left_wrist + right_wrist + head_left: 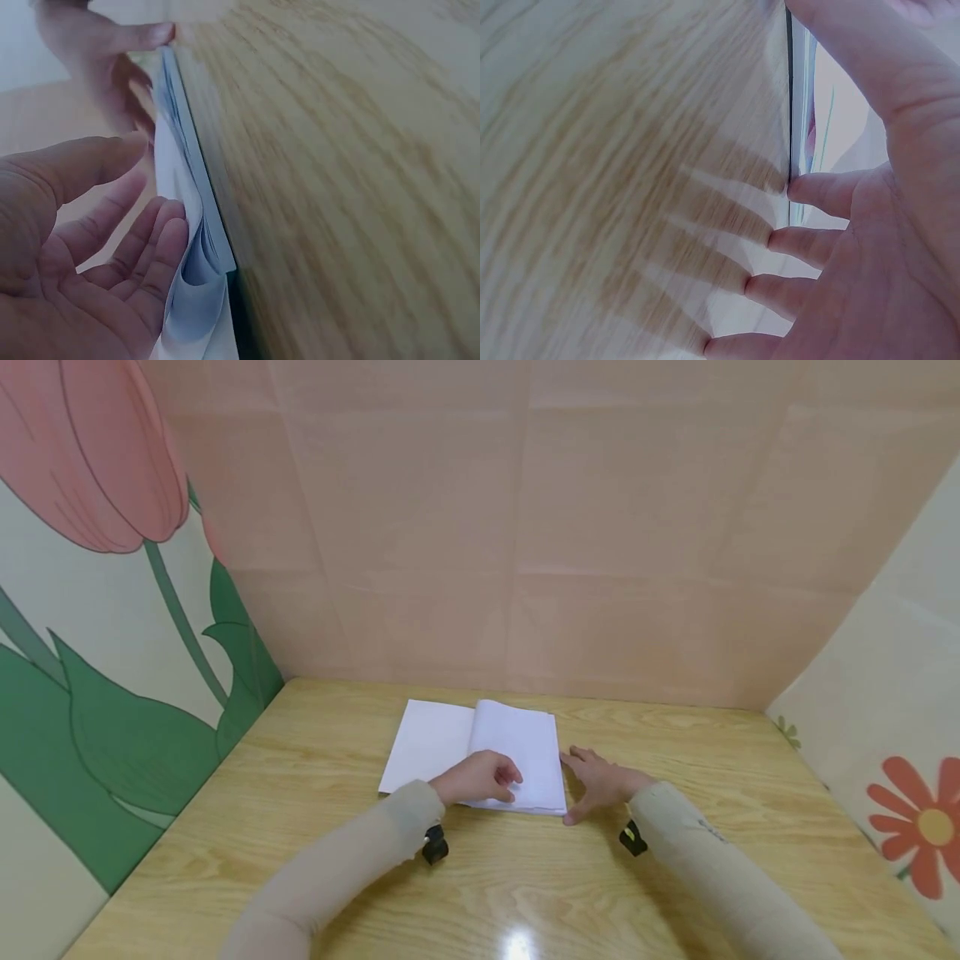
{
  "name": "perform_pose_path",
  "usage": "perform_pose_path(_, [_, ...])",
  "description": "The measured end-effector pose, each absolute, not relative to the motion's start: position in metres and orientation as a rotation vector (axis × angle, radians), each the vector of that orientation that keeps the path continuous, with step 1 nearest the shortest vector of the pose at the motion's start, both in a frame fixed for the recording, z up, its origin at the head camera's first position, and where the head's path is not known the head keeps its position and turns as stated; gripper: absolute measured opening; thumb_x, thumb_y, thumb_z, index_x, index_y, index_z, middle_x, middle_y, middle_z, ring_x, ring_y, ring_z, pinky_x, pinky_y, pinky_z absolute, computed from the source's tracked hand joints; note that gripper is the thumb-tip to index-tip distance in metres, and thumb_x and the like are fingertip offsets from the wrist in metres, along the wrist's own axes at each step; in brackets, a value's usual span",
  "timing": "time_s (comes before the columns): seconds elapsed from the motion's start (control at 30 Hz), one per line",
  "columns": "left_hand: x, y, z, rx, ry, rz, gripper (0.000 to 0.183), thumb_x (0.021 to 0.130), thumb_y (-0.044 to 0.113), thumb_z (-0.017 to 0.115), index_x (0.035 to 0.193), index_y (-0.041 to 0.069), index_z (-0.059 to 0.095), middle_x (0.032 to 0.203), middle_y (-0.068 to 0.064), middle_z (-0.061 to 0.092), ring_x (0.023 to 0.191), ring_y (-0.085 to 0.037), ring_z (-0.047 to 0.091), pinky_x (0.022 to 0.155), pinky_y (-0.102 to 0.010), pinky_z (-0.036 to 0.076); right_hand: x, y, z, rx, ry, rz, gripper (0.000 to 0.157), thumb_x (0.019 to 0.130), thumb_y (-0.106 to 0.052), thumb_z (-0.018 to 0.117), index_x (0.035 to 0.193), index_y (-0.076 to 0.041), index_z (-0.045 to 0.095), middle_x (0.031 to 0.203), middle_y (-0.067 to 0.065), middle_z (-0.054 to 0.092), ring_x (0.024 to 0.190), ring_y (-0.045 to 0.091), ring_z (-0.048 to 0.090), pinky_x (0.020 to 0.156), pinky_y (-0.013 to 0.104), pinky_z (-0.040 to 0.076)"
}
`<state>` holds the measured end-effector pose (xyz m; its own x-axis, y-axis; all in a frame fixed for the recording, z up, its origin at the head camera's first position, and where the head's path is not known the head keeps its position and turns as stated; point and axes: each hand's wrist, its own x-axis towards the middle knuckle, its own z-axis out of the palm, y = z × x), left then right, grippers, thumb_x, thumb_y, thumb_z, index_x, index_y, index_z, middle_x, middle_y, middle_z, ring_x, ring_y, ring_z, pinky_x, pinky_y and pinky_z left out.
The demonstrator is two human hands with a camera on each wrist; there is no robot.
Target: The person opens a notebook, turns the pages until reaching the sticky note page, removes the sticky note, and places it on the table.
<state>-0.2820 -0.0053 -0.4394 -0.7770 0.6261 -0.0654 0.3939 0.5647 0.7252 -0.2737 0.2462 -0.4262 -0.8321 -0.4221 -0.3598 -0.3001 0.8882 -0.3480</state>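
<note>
An open book (pixel 431 739) with white pages lies on the wooden table; its right-hand page (pixel 517 739) curves up near the spine. My left hand (pixel 483 777) is over the near part of that page, its fingers loosely bent and nothing held between thumb and fingers. In the left wrist view, the backs of those fingers lie along the bulging pages (pixel 196 300). At the book's right edge, my right hand (pixel 600 778) has thumb and fingers spread, the thumb at the near right corner. The right wrist view has its fingertips (pixel 799 187) down at the table beside the book's edge.
The wooden table (pixel 300 743) reaches back to a plain pinkish wall covering (pixel 517 527). Panels with a painted tulip (pixel 97 452) and a red flower (pixel 918 827) stand along the left and right sides. Each wrist wears a small black device (pixel 435 845).
</note>
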Motion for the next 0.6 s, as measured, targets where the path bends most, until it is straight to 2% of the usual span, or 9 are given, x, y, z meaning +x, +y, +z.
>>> perform_pose_path(0.33, [-0.276, 0.004, -0.433, 0.880, 2.590, 0.798, 0.032, 0.068, 0.016, 0.088, 0.093, 0.010, 0.070, 0.086, -0.001, 0.064, 0.076, -0.006, 0.049, 0.073, -0.018, 0.042, -0.274, 0.248, -0.427, -0.546, 2.629, -0.395, 0.116, 0.070, -0.049, 0.083, 0.151, 0.003, 0.019, 0.156, 0.031, 0.010, 0.142, 0.054, 0.009, 0.106, 0.073, 0.013])
perform_pose_path(0.6, [-0.272, 0.009, -0.428, 0.922, 2.649, 0.654, 0.025, 0.069, 0.014, 0.087, 0.087, 0.011, 0.070, 0.081, -0.001, 0.060, 0.074, -0.008, 0.047, 0.071, -0.019, 0.041, -0.275, 0.250, -0.429, -0.554, 2.631, -0.402, 0.116, 0.069, -0.049, 0.083, 0.151, 0.002, 0.019, 0.157, 0.030, 0.010, 0.142, 0.053, 0.009, 0.105, 0.074, 0.013])
